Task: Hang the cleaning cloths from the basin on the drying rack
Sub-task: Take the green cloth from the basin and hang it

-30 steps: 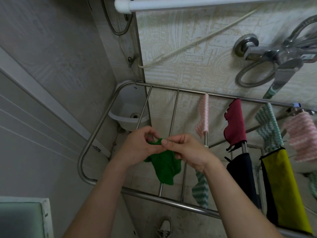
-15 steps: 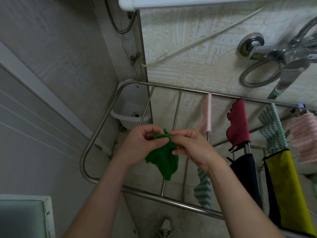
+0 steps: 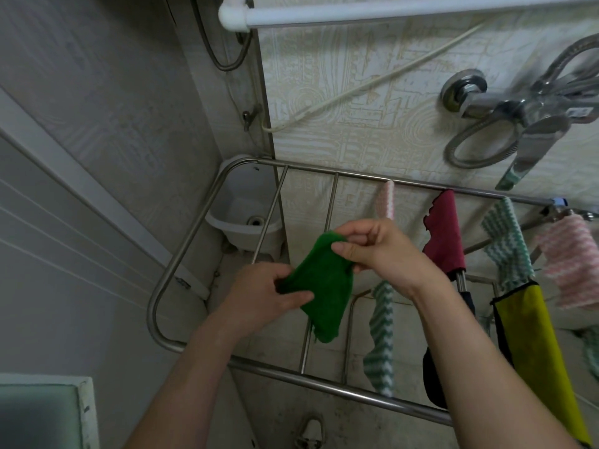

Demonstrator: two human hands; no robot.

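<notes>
**Head view — green cloth held over the bare rods**

Both hands hold the green cloth (image 3: 319,286) in the air above the left end of the drying rack (image 3: 324,382). The right hand (image 3: 379,251) is higher and farther out, and its fingers (image 3: 343,251) pinch the top corner. The left hand (image 3: 262,296) is lower and nearer the body, gripping the left edge between thumb and curled fingers.

The cloth hangs slack between the two grips. Its long axis slants from the right-hand pinch down to a loose tip, roughly in line with the bare rod (image 3: 330,202) behind it rather than across it. My judgement is that hanging it depends on that: the cloth has to be turned crosswise and lowered so half falls on each side. The right hand is better placed to lead.

Materials:
- The cloth is plush and limp, with a frayed thread at the tip.
- The rack is smooth round steel tube, likely slippery.
- Next rod right carries a pink-striped cloth (image 3: 387,202) — a maroon cloth (image 3: 444,234) hangs beyond it.
</notes>
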